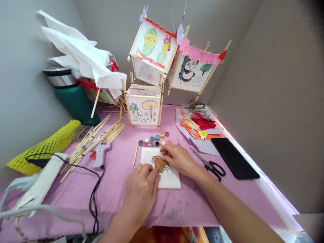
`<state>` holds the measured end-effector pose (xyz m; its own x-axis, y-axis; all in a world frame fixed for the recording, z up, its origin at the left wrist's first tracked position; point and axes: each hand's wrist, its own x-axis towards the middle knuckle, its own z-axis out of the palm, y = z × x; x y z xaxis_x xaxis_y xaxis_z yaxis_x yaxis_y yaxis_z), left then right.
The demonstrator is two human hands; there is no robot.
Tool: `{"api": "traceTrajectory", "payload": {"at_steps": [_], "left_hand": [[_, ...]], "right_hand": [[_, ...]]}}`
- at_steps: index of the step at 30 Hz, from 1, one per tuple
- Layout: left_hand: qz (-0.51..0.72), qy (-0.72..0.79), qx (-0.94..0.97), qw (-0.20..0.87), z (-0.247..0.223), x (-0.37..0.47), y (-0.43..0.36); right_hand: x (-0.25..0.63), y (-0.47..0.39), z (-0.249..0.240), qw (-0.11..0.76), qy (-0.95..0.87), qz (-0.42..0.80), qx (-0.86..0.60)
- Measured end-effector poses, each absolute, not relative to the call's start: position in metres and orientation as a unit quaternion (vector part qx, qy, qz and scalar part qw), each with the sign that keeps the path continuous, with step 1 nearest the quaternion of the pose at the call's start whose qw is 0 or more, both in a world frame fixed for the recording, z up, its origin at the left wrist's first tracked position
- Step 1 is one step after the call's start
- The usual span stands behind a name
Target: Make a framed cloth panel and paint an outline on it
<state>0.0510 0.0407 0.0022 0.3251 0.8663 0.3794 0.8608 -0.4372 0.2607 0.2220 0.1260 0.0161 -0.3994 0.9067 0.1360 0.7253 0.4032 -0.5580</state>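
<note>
A white square sheet (170, 180) lies on the pink-covered table, with dark drawn marks near its middle. On those marks rests a brown, leaf-like piece (159, 163). My left hand (140, 185) is at the sheet's left side, its curled fingertips pressing the lower left edge of the brown piece. From the right, my right hand (178, 158) reaches over the sheet, with its thumb and fingertips bent onto the piece's upper right part. Small paint pots (151, 144) stand in rows just behind the sheet.
Black scissors (215, 167) and a black phone (235, 158) lie to the right. On the left are a glue gun (101, 155) with its cable, wooden sticks (86, 145) and a green bottle (76, 101). A decorated lantern (144, 109) stands behind the paints.
</note>
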Motion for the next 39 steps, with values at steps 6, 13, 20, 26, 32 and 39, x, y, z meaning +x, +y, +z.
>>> {"api": "traceTrajectory", "payload": {"at_steps": [6, 13, 20, 26, 32, 39], "left_hand": [[0.223, 0.533, 0.816, 0.017, 0.005, 0.053, 0.040], [0.227, 0.516, 0.825, 0.033, 0.007, 0.050, 0.033], [0.214, 0.492, 0.842, 0.058, 0.007, 0.044, 0.030], [0.218, 0.458, 0.861, 0.036, 0.011, 0.022, 0.033], [0.221, 0.466, 0.857, 0.002, 0.015, -0.009, 0.027], [0.246, 0.487, 0.838, 0.016, 0.025, -0.005, 0.013]], "right_hand": [[0.234, 0.125, 0.026, 0.221, -0.775, 0.108, -0.582], [0.236, 0.121, 0.026, 0.130, -0.789, 0.059, -0.597], [0.235, 0.122, 0.025, 0.110, -0.787, 0.033, -0.606], [0.237, 0.115, 0.034, 0.105, -0.792, 0.065, -0.598], [0.234, 0.095, 0.038, 0.097, -0.803, 0.116, -0.577], [0.238, 0.082, 0.032, 0.123, -0.788, 0.149, -0.585]]}}
